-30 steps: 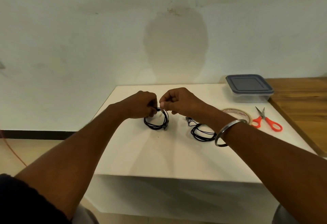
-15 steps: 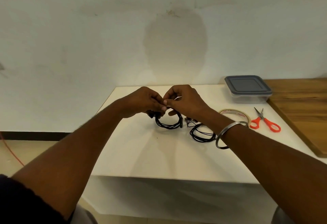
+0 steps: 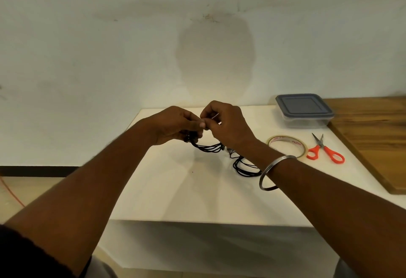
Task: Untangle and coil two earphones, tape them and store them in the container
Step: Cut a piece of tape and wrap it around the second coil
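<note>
The left hand [image 3: 175,126] and right hand [image 3: 228,126] pinch the black coiled earphone wire [image 3: 208,147] hanging under them; the clear tape roll [image 3: 285,140] lies nearer the right.

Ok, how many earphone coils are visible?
2. The first coil hangs from the left hand and right hand; the second coil lies on the table, partly behind the right wrist.
</note>
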